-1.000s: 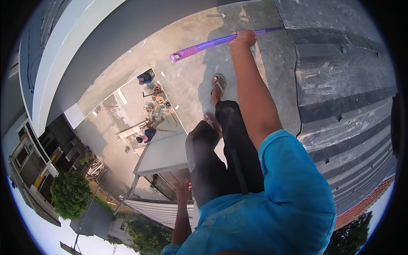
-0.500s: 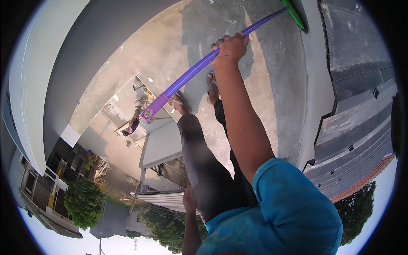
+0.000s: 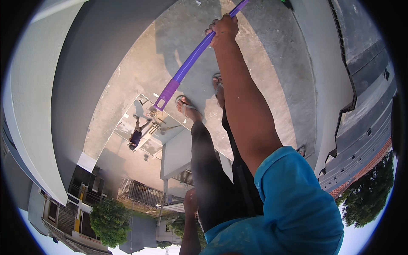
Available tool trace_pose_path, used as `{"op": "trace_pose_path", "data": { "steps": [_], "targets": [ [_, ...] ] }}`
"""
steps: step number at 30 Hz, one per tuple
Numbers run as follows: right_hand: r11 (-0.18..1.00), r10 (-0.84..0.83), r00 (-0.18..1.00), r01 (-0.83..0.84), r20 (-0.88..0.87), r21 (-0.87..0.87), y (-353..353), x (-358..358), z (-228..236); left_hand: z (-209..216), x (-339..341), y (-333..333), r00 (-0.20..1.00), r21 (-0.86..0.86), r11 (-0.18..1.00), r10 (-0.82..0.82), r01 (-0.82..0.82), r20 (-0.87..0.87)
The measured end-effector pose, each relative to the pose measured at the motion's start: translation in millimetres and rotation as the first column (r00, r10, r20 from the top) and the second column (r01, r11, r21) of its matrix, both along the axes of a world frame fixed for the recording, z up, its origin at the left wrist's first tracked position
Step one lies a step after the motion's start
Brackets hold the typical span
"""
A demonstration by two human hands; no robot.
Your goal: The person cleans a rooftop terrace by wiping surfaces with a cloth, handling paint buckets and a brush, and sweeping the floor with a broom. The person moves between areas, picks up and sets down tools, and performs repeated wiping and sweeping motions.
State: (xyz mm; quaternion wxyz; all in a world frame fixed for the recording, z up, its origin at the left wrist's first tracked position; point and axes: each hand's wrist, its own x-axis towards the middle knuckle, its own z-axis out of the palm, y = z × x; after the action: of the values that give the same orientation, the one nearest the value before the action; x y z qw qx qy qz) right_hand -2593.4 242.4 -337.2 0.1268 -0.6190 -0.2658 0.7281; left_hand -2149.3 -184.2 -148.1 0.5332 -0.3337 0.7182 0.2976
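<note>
My right hand (image 3: 225, 30) is wrapped round the purple handle (image 3: 189, 63) of a broom. The handle slants from the top edge down to a lighter purple grip (image 3: 166, 94) with a hanging loop at its end. Only a sliver of the broom's green head shows at the top edge. Beside my left thigh hangs my left hand (image 3: 191, 201), away from the broom; its fingers are mostly hidden. My sandalled feet stand on the concrete floor (image 3: 250, 80).
A grey wall (image 3: 91, 72) curves along the left, and another low wall (image 3: 329, 85) borders the right. Past the floor's edge, at a lower level, another person (image 3: 135, 137) is among boards and tools. A tree (image 3: 111, 221) and houses stand beyond.
My right hand and the broom have shifted up and slightly left in view, and the handle is steeper. The green head has mostly left the picture. The view itself has tilted.
</note>
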Motion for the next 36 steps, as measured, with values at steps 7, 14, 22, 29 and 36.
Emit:
{"op": "trace_pose_path", "data": {
  "steps": [7,14,22,29,36],
  "targets": [
    [0.965,0.233,0.961,-0.248,0.152,0.089,-55.3,118.7,56.9,6.0,-33.2,5.6,0.998,0.011,0.998,-0.055,0.055,-0.031],
    [0.94,0.336,0.929,-0.34,0.156,0.0,-9.9,108.2,5.4,-27.2,-9.4,-48.5,0.999,0.122,0.993,0.001,-0.006,0.045],
    [0.912,0.393,0.906,-0.406,0.157,0.061,20.1,167.0,66.9,-23.8,-27.0,-48.3,0.984,0.169,0.969,-0.173,0.178,-0.044],
    [0.807,0.587,0.729,-0.56,0.354,-0.186,35.9,284.1,106.3,-10.0,-58.6,-27.3,0.993,0.129,0.991,0.019,-0.033,0.112],
    [0.88,0.471,0.866,-0.475,0.167,-0.014,68.7,228.0,105.3,-21.2,-57.0,-36.3,0.974,0.191,0.956,-0.225,0.223,-0.014]
  ]
}}
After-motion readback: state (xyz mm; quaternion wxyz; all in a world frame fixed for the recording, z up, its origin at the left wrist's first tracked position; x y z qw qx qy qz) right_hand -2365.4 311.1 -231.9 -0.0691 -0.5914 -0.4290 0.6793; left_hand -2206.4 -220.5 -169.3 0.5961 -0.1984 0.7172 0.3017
